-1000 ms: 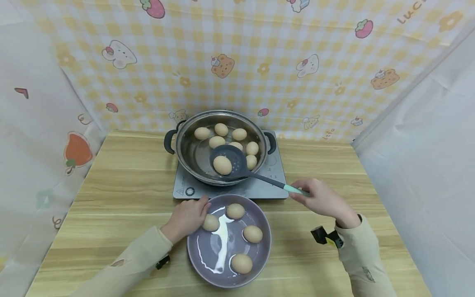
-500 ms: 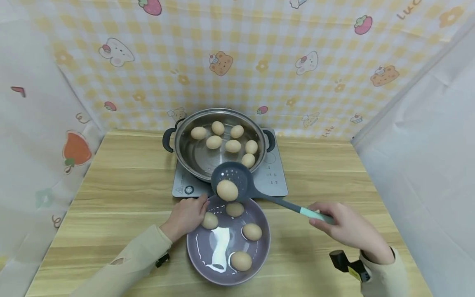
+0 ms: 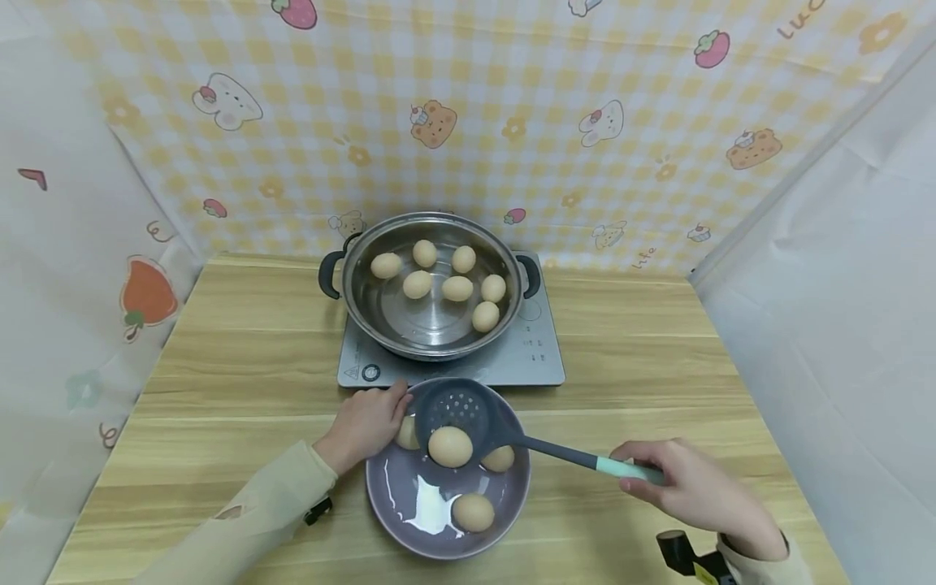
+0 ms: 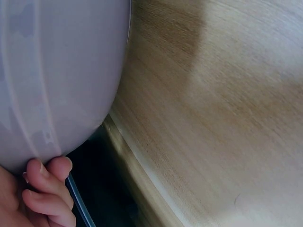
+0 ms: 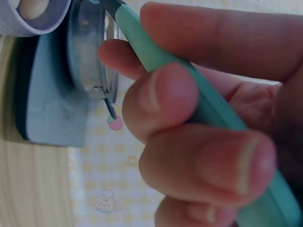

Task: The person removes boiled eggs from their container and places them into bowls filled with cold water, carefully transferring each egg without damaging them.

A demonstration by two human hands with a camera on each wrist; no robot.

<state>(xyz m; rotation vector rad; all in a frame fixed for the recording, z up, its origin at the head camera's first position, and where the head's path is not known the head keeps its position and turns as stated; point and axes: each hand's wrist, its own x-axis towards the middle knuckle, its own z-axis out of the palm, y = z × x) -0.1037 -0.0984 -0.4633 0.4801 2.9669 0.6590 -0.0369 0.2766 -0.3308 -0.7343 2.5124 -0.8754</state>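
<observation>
My right hand [image 3: 691, 491] grips the mint-green handle [image 5: 227, 118] of a dark grey slotted spoon [image 3: 459, 406]; the right wrist view shows the fingers wrapped round it. A brown egg [image 3: 450, 447] lies in the spoon's head, which is over a purple bowl [image 3: 391, 516]. Inside the bowl, other eggs [image 3: 474, 513] show in shallow water; one by the left hand and one at right are partly covered by the spoon. With curled fingers, my left hand [image 3: 363, 426] holds the bowl's left rim. In the left wrist view those fingers [image 4: 49, 182] touch the bowl's outer wall [image 4: 80, 71].
Behind the bowl, a steel pot [image 3: 395, 329] with black side handles holds several eggs [image 3: 457, 288] in water. It stands on a grey induction cooker [image 3: 522, 357]. Wooden tabletop [image 3: 241, 357] surrounds them; a checked yellow cloth [image 3: 475, 97] hangs behind.
The slotted spoon with its egg has moved from over the pot, toward me, to over the bowl. My right hand has come nearer and further right. The left hand stays at the rim.
</observation>
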